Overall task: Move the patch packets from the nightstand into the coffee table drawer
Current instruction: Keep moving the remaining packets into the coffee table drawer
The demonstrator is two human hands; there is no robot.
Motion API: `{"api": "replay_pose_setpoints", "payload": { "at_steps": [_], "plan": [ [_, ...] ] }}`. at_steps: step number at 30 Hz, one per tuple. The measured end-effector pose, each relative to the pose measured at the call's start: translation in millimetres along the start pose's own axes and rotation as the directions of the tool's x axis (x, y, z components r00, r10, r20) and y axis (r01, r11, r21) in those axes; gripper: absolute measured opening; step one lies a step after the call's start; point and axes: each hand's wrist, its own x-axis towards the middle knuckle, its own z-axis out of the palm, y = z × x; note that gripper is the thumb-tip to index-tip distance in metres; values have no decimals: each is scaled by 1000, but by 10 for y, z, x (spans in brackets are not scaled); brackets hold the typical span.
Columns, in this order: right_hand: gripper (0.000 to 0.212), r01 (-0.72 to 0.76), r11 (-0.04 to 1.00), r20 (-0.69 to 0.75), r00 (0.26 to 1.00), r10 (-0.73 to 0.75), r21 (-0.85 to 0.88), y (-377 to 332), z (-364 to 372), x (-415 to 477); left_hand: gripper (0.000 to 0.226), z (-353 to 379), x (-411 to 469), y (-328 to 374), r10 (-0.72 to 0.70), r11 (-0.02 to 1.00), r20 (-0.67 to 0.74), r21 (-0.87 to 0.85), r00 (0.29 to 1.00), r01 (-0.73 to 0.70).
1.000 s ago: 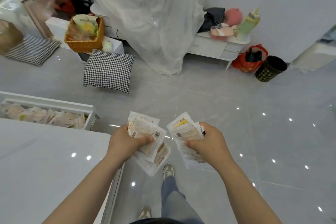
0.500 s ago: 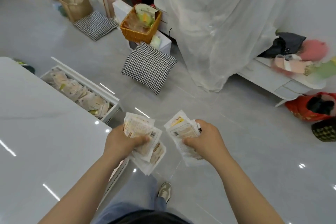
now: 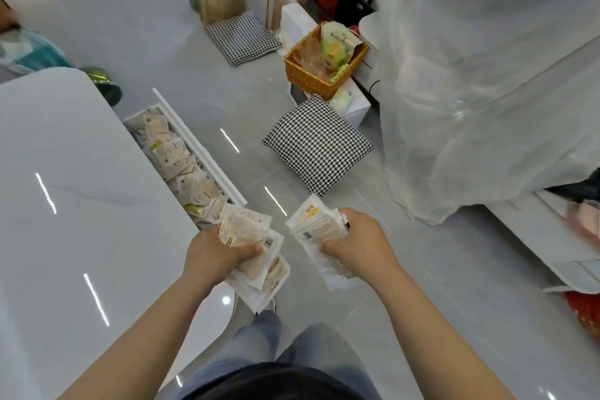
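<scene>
My left hand point(image 3: 212, 252) grips a stack of white patch packets point(image 3: 256, 256), thumb on top, just past the near end of the open drawer point(image 3: 207, 153). That drawer sticks out from the white coffee table point(image 3: 74, 204) and holds several packets point(image 3: 181, 166) lying flat. My right hand point(image 3: 358, 242) holds a second stack of packets point(image 3: 316, 232) over the grey floor, right of the drawer. The white nightstand point(image 3: 558, 243) shows at the right edge.
A houndstooth cushion point(image 3: 318, 146) lies on the floor beyond my hands, with another point(image 3: 242, 37) further back. A wicker basket point(image 3: 324, 62) sits on a white box. A sheer white cover point(image 3: 487, 75) drapes over furniture on the right. A red bag point(image 3: 584, 315) is at the lower right.
The view has swung left, so the drawer and table are nearer and the nightstand has slid to the right edge. Both hands still hold their packet stacks, the left one now by the drawer's end.
</scene>
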Motion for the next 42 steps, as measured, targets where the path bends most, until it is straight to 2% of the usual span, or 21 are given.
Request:
{"api": "replay_pose_setpoints", "payload": {
  "at_steps": [4, 11, 18, 24, 30, 36, 39, 42],
  "plan": [
    [23, 56, 997, 64, 997, -53, -46, -263, -28, 420, 50, -158, 282, 51, -72, 997, -62, -42, 995, 70],
    [17, 185, 974, 204, 967, -156, -133, -674, -114, 1302, 48, -283, 753, 204, -199, 971, -192, -167, 961, 168],
    [18, 366, 907, 373, 887, -272, -209, -1169, -303, 2332, 47, -255, 1252, 488, -389, 896, -315, -348, 866, 276],
    [22, 513, 816, 548, 777, -310, -265, -1490, -291, 3041, 53, -144, 1511, 693, -545, 801, -361, -492, 757, 343],
    [19, 626, 719, 676, 673, -301, -303, -1768, -31, 3430, 39, -44, 1548, 710, -664, 686, -362, -642, 654, 342],
    [32, 722, 602, 761, 588, -274, -341, -2087, 404, 3666, 33, -79, 1695, 531, -770, 554, -322, -766, 551, 327],
    [26, 743, 576, 779, 567, -269, -341, -2263, 604, 3738, 26, -170, 1808, 424, -810, 487, -278, -810, 517, 327],
    [18, 753, 568, 791, 550, -267, -332, -2434, 790, 3810, 32, -262, 1926, 325, -837, 422, -234, -852, 495, 310]
  ]
}}
